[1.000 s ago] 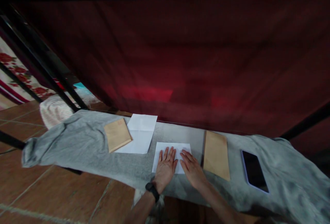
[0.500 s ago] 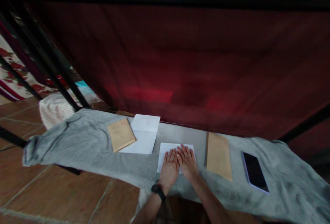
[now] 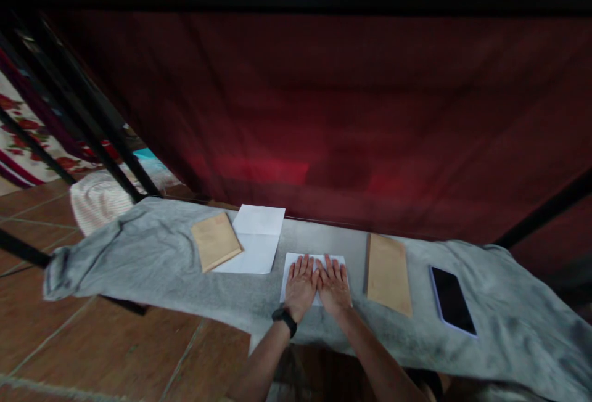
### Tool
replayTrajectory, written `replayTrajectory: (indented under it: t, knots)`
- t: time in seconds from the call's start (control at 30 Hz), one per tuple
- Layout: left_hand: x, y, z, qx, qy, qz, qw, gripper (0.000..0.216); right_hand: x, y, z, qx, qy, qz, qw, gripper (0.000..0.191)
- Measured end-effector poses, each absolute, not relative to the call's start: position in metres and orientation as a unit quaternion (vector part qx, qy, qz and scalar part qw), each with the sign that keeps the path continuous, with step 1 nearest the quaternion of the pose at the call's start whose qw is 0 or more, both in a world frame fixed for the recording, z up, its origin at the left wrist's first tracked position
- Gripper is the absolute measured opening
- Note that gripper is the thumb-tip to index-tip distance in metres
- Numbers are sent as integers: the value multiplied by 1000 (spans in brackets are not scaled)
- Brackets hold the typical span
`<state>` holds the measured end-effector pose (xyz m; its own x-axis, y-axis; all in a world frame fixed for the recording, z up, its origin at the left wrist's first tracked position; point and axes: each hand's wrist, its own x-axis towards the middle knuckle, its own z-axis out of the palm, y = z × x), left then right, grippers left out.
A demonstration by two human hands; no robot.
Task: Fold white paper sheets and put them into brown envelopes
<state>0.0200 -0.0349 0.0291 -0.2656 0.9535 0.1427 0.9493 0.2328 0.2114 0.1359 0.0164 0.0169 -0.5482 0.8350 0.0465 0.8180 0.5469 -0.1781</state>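
A white sheet of paper [image 3: 287, 266], apparently folded, lies on the grey cloth under both hands. My left hand [image 3: 301, 283], with a black watch [image 3: 284, 322] at the wrist, rests flat on its left half, fingers stretched out. Flat on the right half lies my right hand [image 3: 333, 285], its fingers slightly spread and pointing away from me. The thumbs nearly meet, and the palms hide the middle of the sheet. To the left, a creased white sheet [image 3: 261, 238] lies partly beneath a brown envelope [image 3: 216, 242]. Right of my hands is another brown envelope [image 3: 389, 274].
A phone [image 3: 453, 300] lies at the right on the grey cloth [image 3: 152, 260], which covers a narrow bench. Behind hangs a dark red curtain [image 3: 342, 112]. Black metal bars [image 3: 104, 118] stand at the left, above a tiled floor [image 3: 115, 340].
My hands have slid apart on the paper, the left toward its left side and slightly forward. Both still press flat. The view has shifted slightly.
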Motion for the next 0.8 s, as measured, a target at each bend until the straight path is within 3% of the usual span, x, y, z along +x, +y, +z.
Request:
replayTrajectory:
  t: [0.37,0.8]
  knots:
    - [0,-95,10,583,796,119,-109,54,142,19,16,-462,-875,97,109,49]
    - [31,-34,30,616,780,109,-19,52,156,8,10,-461,-878,73,110,51]
